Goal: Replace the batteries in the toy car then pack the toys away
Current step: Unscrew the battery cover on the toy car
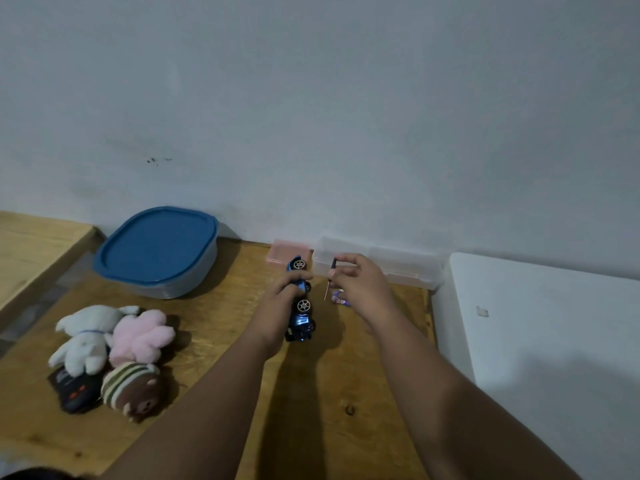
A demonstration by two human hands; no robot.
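The small shiny blue toy car [300,317] looks light and hard, with smooth sides that could slip, so it is best held round its middle, away from the little wheels. The left hand [277,306] is wrapped round that middle and holds the car over the brown wooden table [329,393], wheels turned to the right. Just beside it, the right hand [360,282] pinches a thin metal screwdriver [327,289], tip down, not touching the car

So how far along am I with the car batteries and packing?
Early. Nothing looks finished. In hand: left hand grips the toy car, right hand pinches a thin screwdriver. Left: the battery swap, then packing the plush toys, which lie outside the lidded container.
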